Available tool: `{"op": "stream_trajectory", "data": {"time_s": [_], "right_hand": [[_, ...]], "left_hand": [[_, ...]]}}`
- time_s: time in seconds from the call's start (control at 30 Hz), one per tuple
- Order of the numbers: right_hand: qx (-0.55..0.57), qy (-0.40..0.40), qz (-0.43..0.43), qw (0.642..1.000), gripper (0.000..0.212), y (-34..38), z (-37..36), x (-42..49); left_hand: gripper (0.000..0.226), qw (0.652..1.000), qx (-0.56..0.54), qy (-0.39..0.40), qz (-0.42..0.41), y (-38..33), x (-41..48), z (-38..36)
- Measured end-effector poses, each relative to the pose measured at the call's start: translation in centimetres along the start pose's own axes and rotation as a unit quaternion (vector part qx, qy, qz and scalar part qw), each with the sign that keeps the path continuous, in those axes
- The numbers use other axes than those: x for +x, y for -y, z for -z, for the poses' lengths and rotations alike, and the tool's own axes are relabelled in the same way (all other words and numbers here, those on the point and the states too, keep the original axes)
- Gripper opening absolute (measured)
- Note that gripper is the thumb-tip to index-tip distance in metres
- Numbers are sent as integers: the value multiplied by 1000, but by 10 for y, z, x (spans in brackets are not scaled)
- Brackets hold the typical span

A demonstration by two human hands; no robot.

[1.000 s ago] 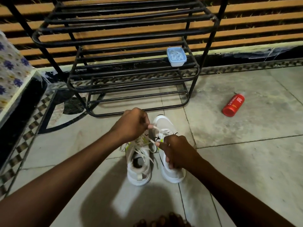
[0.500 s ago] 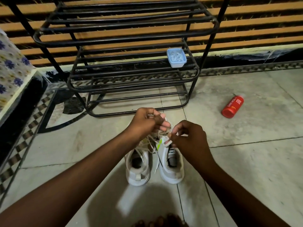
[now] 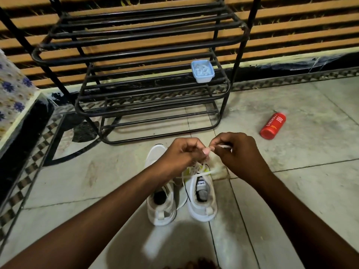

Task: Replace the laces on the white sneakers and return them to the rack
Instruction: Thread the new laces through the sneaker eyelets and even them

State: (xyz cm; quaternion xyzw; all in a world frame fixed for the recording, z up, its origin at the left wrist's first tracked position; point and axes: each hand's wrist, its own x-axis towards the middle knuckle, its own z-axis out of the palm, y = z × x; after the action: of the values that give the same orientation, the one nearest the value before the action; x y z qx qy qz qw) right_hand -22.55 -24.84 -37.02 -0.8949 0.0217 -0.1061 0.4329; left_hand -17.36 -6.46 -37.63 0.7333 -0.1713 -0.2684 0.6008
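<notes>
Head view, sneakers: The left-side sneaker [image 3: 161,212] and the right-side sneaker [image 3: 204,209], both white, stand side by side on the tiled floor [image 3: 291,191]. Their heels face the camera and their toes point at the rack [image 3: 136,55], which is just ahead of them.

Head view, lace: A white lace [image 3: 205,173] rises from the front of the right-side sneaker to both hands, with loose strands crossing the tongue. Which eyelets it passes through cannot be made out.

Head view, left hand: The left hand [image 3: 182,155] is held above the toes of the pair. Its fingers are curled, and the thumb and fingertips pinch the lace.

Head view, right hand: The right hand [image 3: 241,155] is just beside the left, their fingertips nearly meeting. Its fingers are curled too, nipping a short stretch of lace that shows white beside the knuckles.

Head view, rack: The black metal-bar shelves stand against a slatted wall [image 3: 291,20]. A pale-blue plastic tub [image 3: 202,71] sits on a middle shelf, near its right end.

Head view, surroundings: A red bottle [image 3: 273,126] lies on its side on the floor to the right of the rack, well apart from the sneakers. A floral cloth [image 3: 11,94] shows at the left edge.
</notes>
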Motion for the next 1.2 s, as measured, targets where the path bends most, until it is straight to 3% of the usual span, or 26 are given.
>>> {"op": "stream_trajectory", "data": {"time_s": [0.33,0.7,0.87,1.07,1.2], "right_hand": [[-79,79,125,986,21,-9,9,9],[-76,78,192,975,13,-11,9,13],[-158,121,221,955,16,-13,5,19],[-238,74,271,930,8,-14,-4,18],[-278,30,307,910,7,-22,-10,16]], "left_hand": [[9,992,90,-75,-49,12,2,1],[21,989,80,-114,-57,15,4,-4],[28,990,27,-135,-34,17,4,-5],[9,991,-36,-130,9,8,3,-4],[18,993,-45,-94,53,8,5,0]]}}
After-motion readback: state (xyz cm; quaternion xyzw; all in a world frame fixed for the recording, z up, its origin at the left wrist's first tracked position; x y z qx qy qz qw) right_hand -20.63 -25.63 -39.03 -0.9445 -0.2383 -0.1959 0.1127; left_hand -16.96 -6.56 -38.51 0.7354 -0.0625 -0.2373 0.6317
